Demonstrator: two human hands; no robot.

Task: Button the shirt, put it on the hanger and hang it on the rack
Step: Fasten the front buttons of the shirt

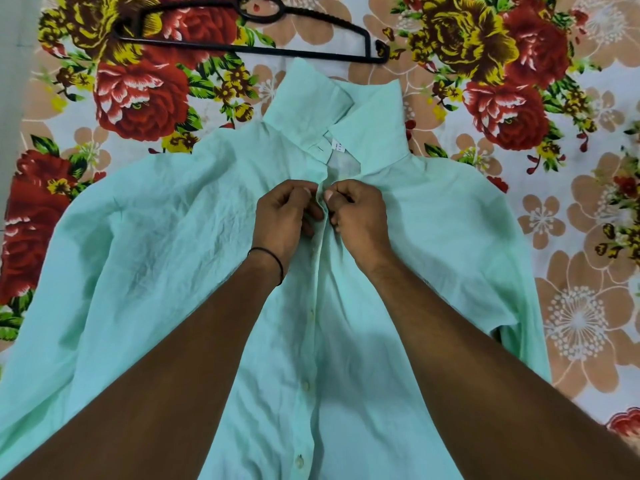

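Note:
A mint-green shirt (156, 254) lies face up on a flowered bedsheet, collar away from me. Several buttons down its front placket are closed. My left hand (284, 216) pinches the left edge of the placket just below the collar. My right hand (356, 216) pinches the right edge at the same spot, so the fingertips of both hands almost meet. The button under them is hidden by my fingers. A black plastic hanger (242, 32) lies flat on the sheet beyond the collar, untouched.
The bedsheet (554, 202) with red, yellow and peach flowers spreads under everything. A pale wall or edge (10, 81) shows at the far left. No rack is in view.

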